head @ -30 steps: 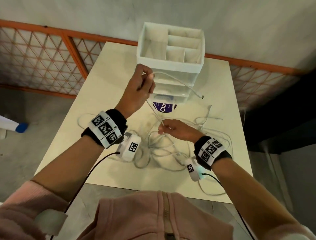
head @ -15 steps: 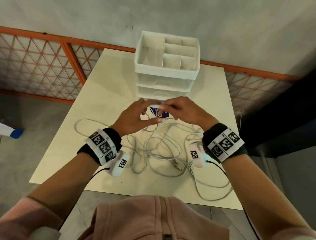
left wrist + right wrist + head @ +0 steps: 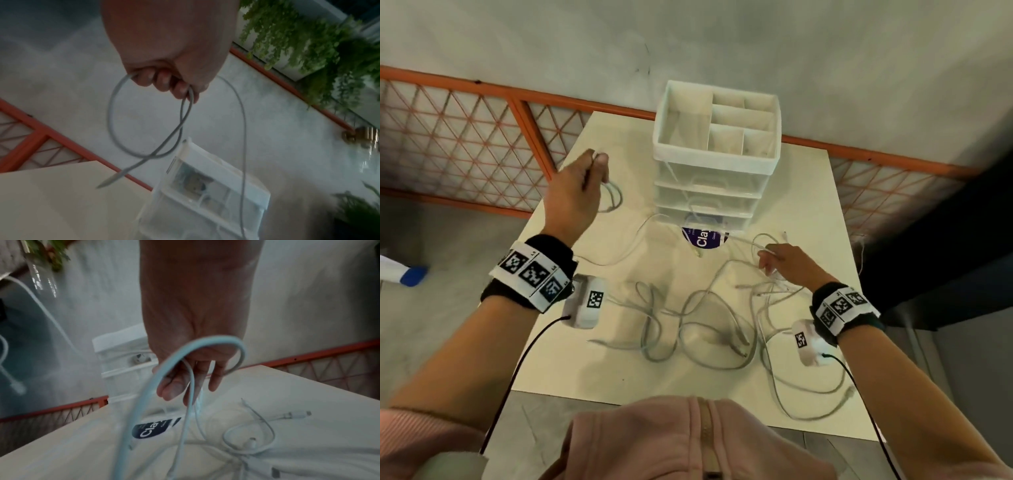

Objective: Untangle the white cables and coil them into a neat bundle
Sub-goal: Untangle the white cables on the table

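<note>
Several white cables (image 3: pixel 705 322) lie tangled on the cream table (image 3: pixel 801 212), between my two wrists. My left hand (image 3: pixel 577 192) is raised over the table's back left; its curled fingers (image 3: pixel 162 81) grip a cable loop (image 3: pixel 115 123) that hangs below the fist, with a free end (image 3: pixel 111 180) dangling. My right hand (image 3: pixel 787 260) hovers low at the right side and pinches a thin white cable (image 3: pixel 191 386). A thicker cable arc (image 3: pixel 205 342) crosses in front of that hand's fingers (image 3: pixel 174 389). A strand (image 3: pixel 619 257) runs across the table between the two hands.
A white drawer organizer (image 3: pixel 717 154) with open top compartments stands at the table's back middle, a purple-labelled round item (image 3: pixel 703 238) in front of it. An orange mesh fence (image 3: pixel 465 137) runs behind. One cable loop (image 3: pixel 818 401) hangs over the near right edge.
The hands, together in front of the organizer half a second ago, have moved apart: the left up and to the back left with a loop, the right out to the right.
</note>
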Available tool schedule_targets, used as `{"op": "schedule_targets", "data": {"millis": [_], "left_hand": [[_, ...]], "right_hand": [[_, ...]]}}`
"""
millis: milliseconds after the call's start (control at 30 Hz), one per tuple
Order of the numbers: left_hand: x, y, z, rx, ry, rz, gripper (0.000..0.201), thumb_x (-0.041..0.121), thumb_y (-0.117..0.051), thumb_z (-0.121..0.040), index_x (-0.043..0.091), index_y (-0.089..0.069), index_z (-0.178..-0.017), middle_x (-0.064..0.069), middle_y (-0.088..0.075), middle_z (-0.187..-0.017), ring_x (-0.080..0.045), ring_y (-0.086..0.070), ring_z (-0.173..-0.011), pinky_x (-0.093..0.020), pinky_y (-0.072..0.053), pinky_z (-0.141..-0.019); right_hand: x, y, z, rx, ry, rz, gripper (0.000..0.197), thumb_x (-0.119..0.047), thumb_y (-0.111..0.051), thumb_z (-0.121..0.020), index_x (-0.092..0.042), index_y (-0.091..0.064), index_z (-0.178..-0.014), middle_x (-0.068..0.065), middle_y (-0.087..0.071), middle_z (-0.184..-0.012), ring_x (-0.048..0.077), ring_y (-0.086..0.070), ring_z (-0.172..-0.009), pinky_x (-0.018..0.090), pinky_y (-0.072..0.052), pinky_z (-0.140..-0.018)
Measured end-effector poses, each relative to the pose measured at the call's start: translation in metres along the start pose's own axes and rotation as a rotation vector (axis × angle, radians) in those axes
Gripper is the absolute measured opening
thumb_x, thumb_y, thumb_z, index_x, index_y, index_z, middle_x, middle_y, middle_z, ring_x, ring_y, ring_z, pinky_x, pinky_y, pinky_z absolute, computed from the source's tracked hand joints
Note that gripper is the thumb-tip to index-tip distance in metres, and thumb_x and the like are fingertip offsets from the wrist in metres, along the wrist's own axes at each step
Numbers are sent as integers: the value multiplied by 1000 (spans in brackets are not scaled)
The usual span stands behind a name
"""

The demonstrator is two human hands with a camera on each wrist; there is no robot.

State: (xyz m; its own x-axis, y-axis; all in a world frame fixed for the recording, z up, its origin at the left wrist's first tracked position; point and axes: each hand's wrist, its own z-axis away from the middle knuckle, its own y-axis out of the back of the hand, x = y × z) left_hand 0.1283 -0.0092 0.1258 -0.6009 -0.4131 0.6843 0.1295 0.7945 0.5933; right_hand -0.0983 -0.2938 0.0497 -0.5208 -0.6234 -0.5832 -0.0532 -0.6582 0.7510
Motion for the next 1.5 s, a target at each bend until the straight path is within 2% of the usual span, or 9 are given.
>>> {"op": "schedule_targets", "data": {"millis": [200, 333, 567, 667, 833, 967, 1067, 1233, 1500], "left_hand": [[-18, -23, 23, -391, 264, -289, 32, 44, -53, -92, 15, -65, -94, -7, -60, -87, -31, -59, -90, -33, -41, -73], [-21, -27, 31, -525, 317, -100, 31, 36, -73, -79, 13, -61, -96, -2, -51, -72, -18, -49, -71, -23, -38, -62], [11, -15, 30, -574, 107, 130, 35, 35, -49, -97, 11, -64, -77, -5, -38, -57, -8, -35, -49, -15, -27, -49], [31, -16, 30, -653, 139, 300, 35, 31, -43, -99, 4, -63, -87, -2, -38, -60, -4, -37, -49, -10, -30, -51], [37, -16, 31, -768, 222, 382, 32, 23, -41, -101, 5, -62, -87, -1, -42, -58, -4, -35, -48, -13, -26, -46], [22, -17, 38, -936, 328, 332, 26, 13, -40, -99, 5, -65, -98, -7, -59, -71, -16, -45, -58, -19, -36, -54], [30, -28, 46, -1025, 315, 334, 28, 23, -40, -101, 6, -61, -106, -2, -63, -74, -9, -48, -56, -18, -40, -56], [30, -40, 52, -931, 200, 309, 25, 18, -36, -102, 2, -54, -99, 3, -36, -61, -1, -37, -46, -9, -33, -51], [8, -39, 71, -1006, 218, 329, 13, 10, -35, -101, 15, -44, -94, 2, -66, -83, -3, -51, -57, -20, -41, -57]], "right_hand": [[-41, 45, -1, 208, 132, -177, 28, -24, -46, -99, -15, -61, -77, 0, -54, -55, -3, -55, -43, 15, -44, -59], [-60, 72, -4, 346, 143, -25, 18, -22, -48, -96, -15, -61, -86, -1, -56, -60, 7, -56, -54, 11, -38, -51], [-65, 27, -1, 9, 98, 108, 55, -18, -73, -81, -17, -50, -130, 7, -53, -126, 19, -51, -114, 24, -40, -96], [-98, -3, 3, -67, 248, -187, 45, -28, -71, -82, -20, -56, -124, 0, -57, -125, 8, -53, -108, 7, -40, -86], [-121, -18, -3, -129, 348, -217, 8, -23, -59, -92, -17, -64, -91, 7, -68, -90, 22, -65, -86, 42, -52, -86], [-124, -4, -3, -130, 313, -137, 19, -19, -73, -81, -6, -64, -91, -2, -56, -61, 7, -53, -56, 19, -44, -63], [-133, -10, -1, -160, 312, -42, 27, -19, -77, -76, -11, -60, -95, 1, -55, -74, 13, -52, -68, 31, -46, -69], [-103, -21, -3, -261, 202, -175, 35, -19, -77, -77, -12, -55, -103, 4, -62, -88, 11, -56, -74, 19, -46, -69], [9, -79, 19, -327, 171, 225, 42, 21, -40, -71, 0, -71, -89, -1, -47, -81, -5, -40, -68, 5, -34, -63]]}}
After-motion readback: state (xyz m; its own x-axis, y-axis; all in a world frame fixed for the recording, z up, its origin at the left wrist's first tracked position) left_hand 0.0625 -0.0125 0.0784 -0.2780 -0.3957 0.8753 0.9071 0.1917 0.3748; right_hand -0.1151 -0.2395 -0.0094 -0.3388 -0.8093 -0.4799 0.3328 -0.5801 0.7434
